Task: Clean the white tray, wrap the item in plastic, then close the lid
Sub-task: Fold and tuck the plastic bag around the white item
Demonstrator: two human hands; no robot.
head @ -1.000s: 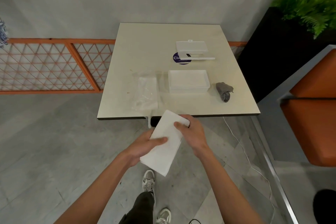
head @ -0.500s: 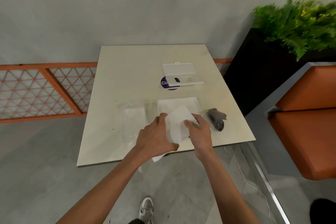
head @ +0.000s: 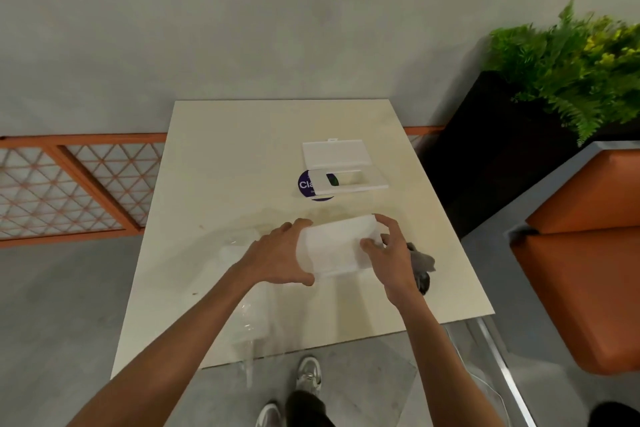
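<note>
My left hand and my right hand hold a flat white rectangular piece by its two short ends, low over the table. Thumb and fingers of my left hand curl round the left end. The fingers of my right hand pinch the right end. The piece lies over the white box-shaped tray, of which only the near edge shows. A clear plastic sheet lies on the table under my left forearm. A crumpled grey cloth sits just right of my right hand.
A small open white case lies farther back on a round purple sticker. A black planter with green ferns and an orange seat stand to the right. An orange lattice rail runs to the left.
Both hands carried the white piece from below the table's front edge up over the table and laid it flat over the white tray. The view moved closer to the table.
</note>
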